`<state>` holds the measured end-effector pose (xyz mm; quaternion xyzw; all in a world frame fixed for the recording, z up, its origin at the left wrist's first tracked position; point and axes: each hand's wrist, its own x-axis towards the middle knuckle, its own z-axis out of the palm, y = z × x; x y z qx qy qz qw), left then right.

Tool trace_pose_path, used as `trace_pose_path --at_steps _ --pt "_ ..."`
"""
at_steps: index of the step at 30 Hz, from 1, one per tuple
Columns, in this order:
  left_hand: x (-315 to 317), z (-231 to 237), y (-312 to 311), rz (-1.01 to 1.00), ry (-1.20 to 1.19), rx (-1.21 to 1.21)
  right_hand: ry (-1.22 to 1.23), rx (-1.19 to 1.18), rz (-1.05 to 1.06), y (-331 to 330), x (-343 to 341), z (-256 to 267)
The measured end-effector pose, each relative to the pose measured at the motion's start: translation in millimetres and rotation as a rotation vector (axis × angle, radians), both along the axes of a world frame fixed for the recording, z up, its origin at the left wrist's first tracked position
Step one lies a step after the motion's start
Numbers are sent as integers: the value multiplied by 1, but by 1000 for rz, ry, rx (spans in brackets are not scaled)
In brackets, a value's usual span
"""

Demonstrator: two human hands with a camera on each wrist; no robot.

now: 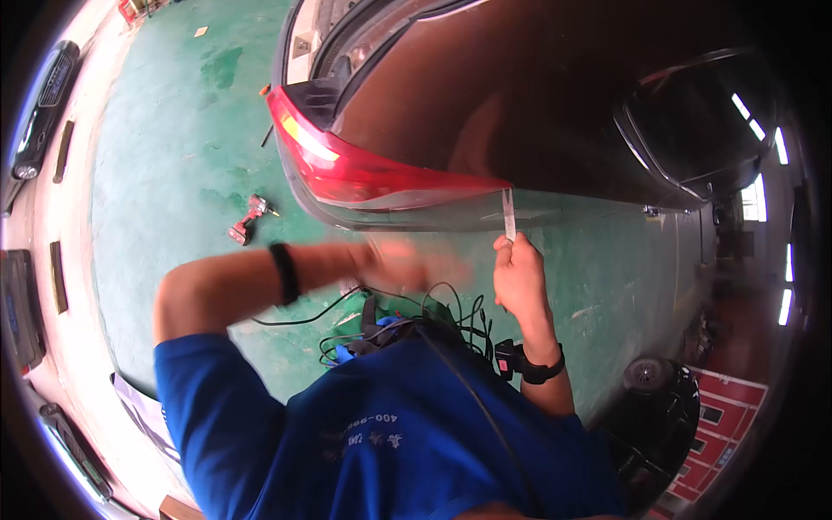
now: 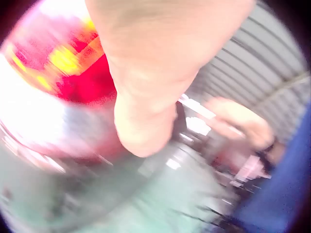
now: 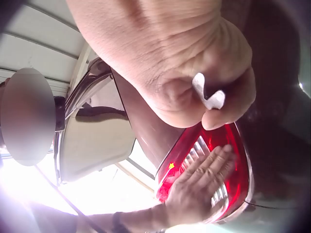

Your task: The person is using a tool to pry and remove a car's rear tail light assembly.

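Observation:
My right hand (image 1: 520, 273) grips a flat metal forked pry tool (image 1: 510, 217). Its forked tip is right at the pointed end of the car's red tail light (image 1: 347, 169). The tool's notched end (image 3: 208, 93) sticks out of the fist in the right wrist view. My left hand (image 1: 407, 264) is blurred in the head view. In the right wrist view, this left hand (image 3: 199, 187) lies over the tail light with its fingers straight. The left wrist view is blurred and shows the tail light (image 2: 63, 63) beside the left hand (image 2: 155, 73).
A red cordless drill (image 1: 249, 218) lies on the green floor (image 1: 173, 147). Black cables (image 1: 468, 316) hang close in front of my body. The brown car body (image 1: 537, 104) fills the space ahead, its opening at the upper left. A red cabinet (image 1: 719, 425) stands at the lower right.

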<state>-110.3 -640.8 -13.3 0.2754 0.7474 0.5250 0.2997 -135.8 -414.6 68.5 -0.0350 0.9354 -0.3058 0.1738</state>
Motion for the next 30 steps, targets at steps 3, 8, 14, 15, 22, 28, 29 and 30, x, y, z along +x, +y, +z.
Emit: trace_pose_path --at_steps 3,8,14,15,22,28,29,30 --pt "-8 -28 -52 -41 434 -320 45 38 67 11 -8 -4" --pt "13 -17 -12 -149 925 -596 127 -40 75 15 0 -13" --pt "-28 3 -26 -209 1928 -1148 167 -34 149 28 -7 -10" --pt "-22 2 -36 -191 2114 -1368 150 -36 161 25 -8 -3" --pt "9 23 47 -631 1812 -1076 203 -95 174 28 -8 -11" --pt "-32 2 -22 -250 2144 -1470 178 -60 212 34 -11 -15" --pt "-32 5 -23 -282 2079 -1473 191 -59 217 32 -14 -17" --pt "-28 8 -23 -317 2012 -1463 194 -55 216 32 -11 -19"
